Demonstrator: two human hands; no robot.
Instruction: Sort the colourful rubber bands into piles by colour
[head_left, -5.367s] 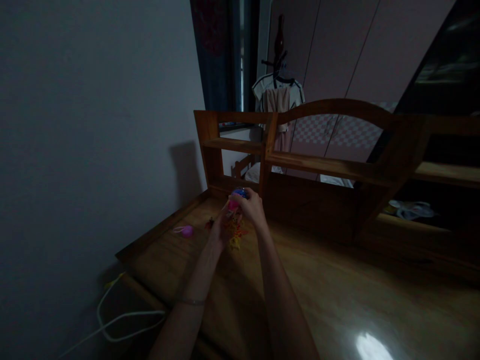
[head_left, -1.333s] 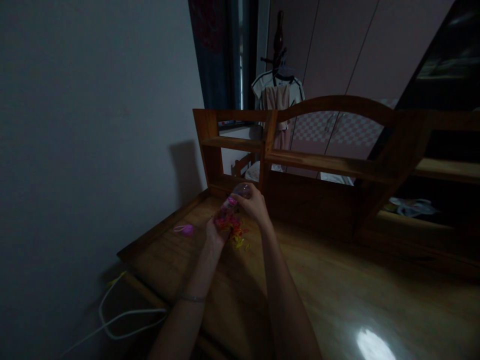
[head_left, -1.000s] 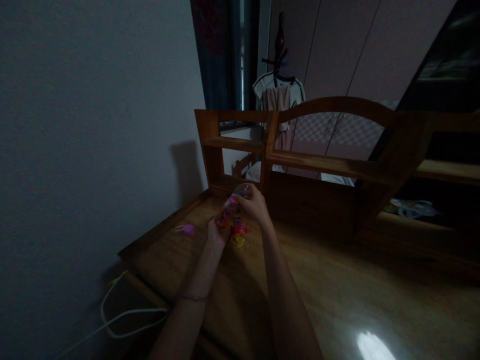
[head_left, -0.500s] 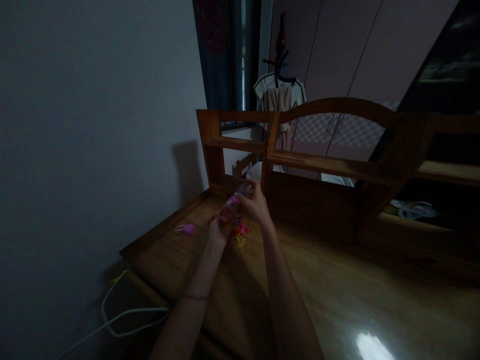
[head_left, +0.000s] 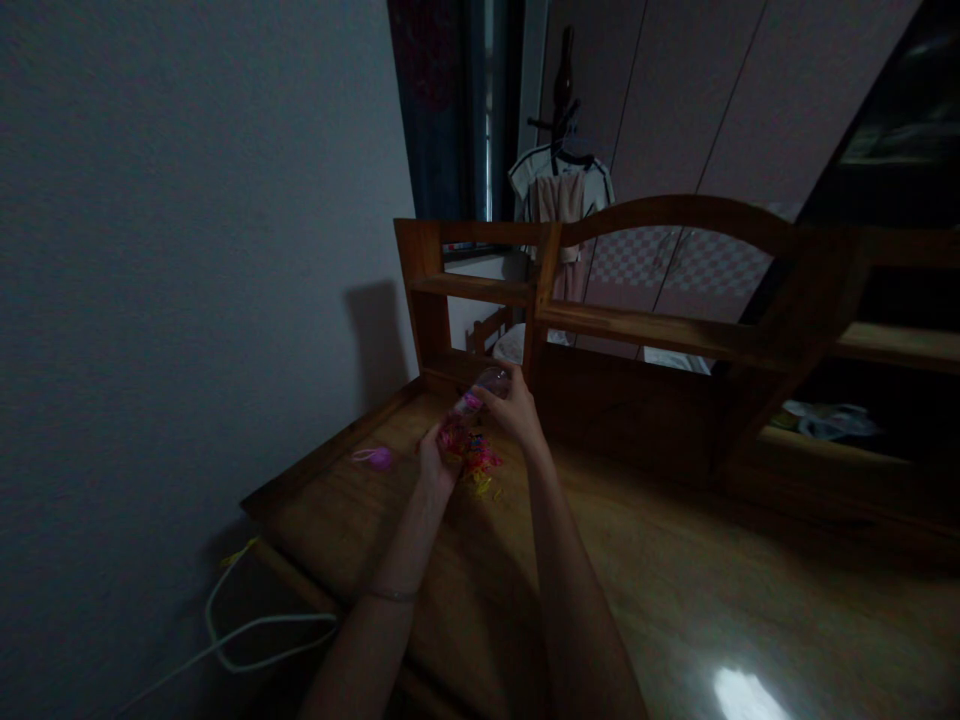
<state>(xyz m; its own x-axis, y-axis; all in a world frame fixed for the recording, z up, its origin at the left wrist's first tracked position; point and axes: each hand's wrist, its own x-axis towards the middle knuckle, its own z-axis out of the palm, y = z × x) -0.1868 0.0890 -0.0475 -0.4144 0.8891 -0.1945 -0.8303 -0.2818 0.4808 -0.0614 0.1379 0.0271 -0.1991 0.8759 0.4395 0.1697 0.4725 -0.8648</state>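
A clear plastic bottle [head_left: 491, 381] with a pink patch on its side is tilted over the desk, upper end to the right. My right hand [head_left: 514, 408] is closed around the upper end, thumb along the near side. At the lower end my left hand [head_left: 437, 462] curls around the bottle, its far fingers partly hidden. Small pink and red pieces show at that end. Just beyond and below lies a loose pile of small colourful pieces [head_left: 484, 461], red, pink, yellow and dark, too small to name. A round purple thing with a pale loop [head_left: 381, 458] rests left of my hands.
The wooden desk [head_left: 660, 560] meets a pale wall [head_left: 225, 250] on the left. A wooden shelf unit [head_left: 652, 318] rises along its back, with a plastic bag [head_left: 829, 418] in the right compartment. A white cable [head_left: 262, 622] loops at the near left edge.
My left hand has shifted slightly at the bottle's lower end, and more of the pink and red pieces show there. My right hand and the bottle are almost still.
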